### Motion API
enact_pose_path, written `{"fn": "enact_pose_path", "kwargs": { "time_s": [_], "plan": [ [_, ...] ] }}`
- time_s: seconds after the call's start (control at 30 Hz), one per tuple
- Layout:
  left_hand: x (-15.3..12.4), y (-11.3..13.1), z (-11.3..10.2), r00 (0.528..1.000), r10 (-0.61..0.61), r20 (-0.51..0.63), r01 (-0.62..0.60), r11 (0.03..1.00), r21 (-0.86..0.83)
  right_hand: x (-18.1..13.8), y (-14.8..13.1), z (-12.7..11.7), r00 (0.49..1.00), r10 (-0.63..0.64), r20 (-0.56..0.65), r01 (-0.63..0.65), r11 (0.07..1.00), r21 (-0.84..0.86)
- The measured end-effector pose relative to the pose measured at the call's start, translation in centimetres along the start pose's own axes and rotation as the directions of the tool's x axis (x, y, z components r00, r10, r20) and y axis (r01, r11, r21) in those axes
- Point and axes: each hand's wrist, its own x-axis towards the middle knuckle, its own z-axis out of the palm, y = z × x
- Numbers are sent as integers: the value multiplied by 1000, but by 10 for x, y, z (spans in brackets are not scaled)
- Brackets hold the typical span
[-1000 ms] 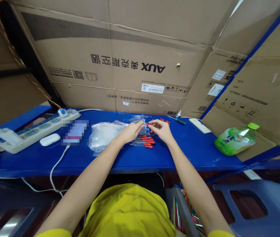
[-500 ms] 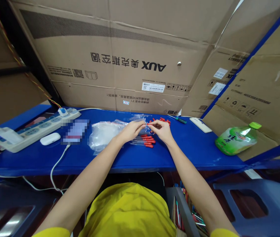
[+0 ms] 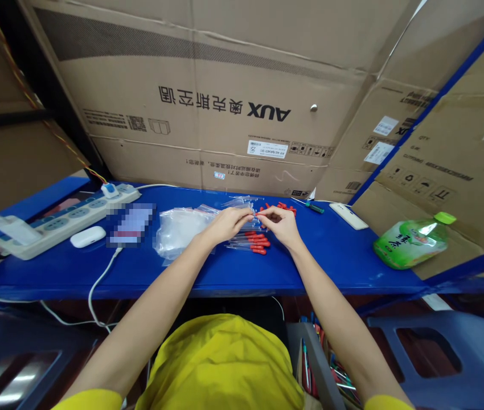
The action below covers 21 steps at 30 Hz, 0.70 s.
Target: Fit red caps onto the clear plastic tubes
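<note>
I've got left hand (image 3: 228, 223) and right hand (image 3: 283, 226) pinched narrow, apparently on one red cap (image 3: 255, 213); red-tipped clear tubes (image 3: 238, 247) lie beside them on the counter (image 3: 242, 276), likely for quick reach.

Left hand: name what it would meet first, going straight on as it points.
Probably the right hand, just ahead of the left hand; depth is unclear, and anything between them is too small to tell.
</note>
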Motion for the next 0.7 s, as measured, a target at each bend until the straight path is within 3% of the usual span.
{"fn": "enact_pose_path", "kwargs": {
  "time_s": [0.2,0.53,0.7],
  "plan": [
    [0,-2,0,1000,6,13,-7,999,53,0,2,0,1000,-19,5,19,1000,-2],
    [-1,-5,2,1000,-5,28,1,991,130,2,6,-4,996,-86,40,91,985,-146],
    [-1,0,0,999,-29,-35,32,993,111,4,8,-4,997,-62,40,64,997,-52]
  ]
}}
